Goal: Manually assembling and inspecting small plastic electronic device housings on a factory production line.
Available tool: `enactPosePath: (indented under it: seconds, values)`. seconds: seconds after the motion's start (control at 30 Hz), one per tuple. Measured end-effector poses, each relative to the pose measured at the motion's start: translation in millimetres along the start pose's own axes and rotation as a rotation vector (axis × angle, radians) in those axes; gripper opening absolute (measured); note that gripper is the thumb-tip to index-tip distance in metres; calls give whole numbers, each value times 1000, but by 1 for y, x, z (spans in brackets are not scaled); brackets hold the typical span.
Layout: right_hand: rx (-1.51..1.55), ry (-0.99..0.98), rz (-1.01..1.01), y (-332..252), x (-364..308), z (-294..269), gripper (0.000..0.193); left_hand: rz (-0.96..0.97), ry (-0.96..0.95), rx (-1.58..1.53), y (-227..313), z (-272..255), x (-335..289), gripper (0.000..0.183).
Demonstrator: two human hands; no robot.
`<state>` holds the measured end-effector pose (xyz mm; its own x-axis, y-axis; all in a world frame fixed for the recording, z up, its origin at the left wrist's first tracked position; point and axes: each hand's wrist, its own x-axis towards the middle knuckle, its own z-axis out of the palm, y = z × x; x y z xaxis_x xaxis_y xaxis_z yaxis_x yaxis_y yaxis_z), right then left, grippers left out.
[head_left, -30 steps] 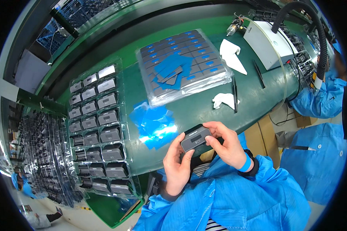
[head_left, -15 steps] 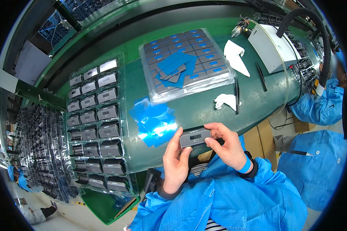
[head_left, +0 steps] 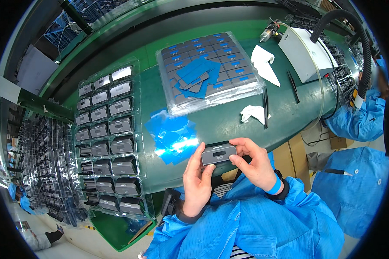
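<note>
Between my two hands, over the table's near edge, is a small dark grey plastic housing (head_left: 218, 154) with a dark rectangular window on its face. My left hand (head_left: 197, 179) grips its left end, thumb at the lower corner and fingers along the side. My right hand (head_left: 254, 163) pinches the right end between thumb and fingers. Just left of the housing lies a loose pile of shiny blue film pieces (head_left: 170, 137). Farther left, a clear plastic tray (head_left: 139, 108) holds rows of similar grey housings (head_left: 122, 146).
Behind the film, a stack of clear trays (head_left: 181, 108) carries grey panels with blue film sheets (head_left: 199, 71) on top. White wipes (head_left: 263, 60), black pen-like tools (head_left: 292, 86) and a white box (head_left: 304, 54) with a black hose (head_left: 366, 52) stand right. A co-worker's blue sleeve (head_left: 361, 118) shows far right.
My hands and the housing have hardly moved. At the far right, the co-worker's arm has shifted slightly.
</note>
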<state>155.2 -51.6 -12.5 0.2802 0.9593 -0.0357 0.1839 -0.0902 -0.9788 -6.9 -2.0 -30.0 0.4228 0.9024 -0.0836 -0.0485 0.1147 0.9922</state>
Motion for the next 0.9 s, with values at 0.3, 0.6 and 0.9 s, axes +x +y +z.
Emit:
enactPosePath:
  seconds: [0.3, 0.6, 0.9]
  values:
    - [-6, -20, -1, -6, -1, -3, 33, -42, -11, -53, 4, 1, 1, 56]
    - [-18, -5, -25, -3, -3, -5, 35, -22, -17, -36, 6, 3, 1, 55]
    - [7, -3, -50, -5, -9, -10, 39, 9, -20, -25, 9, 8, -3, 55]
